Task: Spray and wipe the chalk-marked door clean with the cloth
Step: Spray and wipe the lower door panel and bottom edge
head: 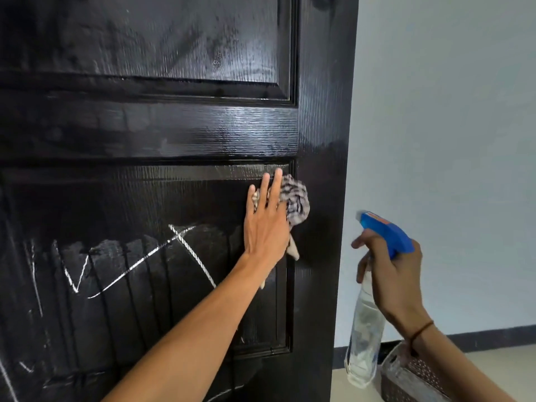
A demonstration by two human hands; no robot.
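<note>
Left hand (265, 224) flat, fingers straight, pressing cloth (294, 203) on door (179, 132); right hand (391, 274) gripping spray bottle (367, 323). Risk: smearing wet chalk marks (185, 245) left of pressing hand.

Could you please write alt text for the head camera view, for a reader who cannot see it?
The left hand presses a striped cloth flat against a black panelled door, right of white chalk marks. The right hand grips a blue-topped spray bottle beside the door's edge.
</note>
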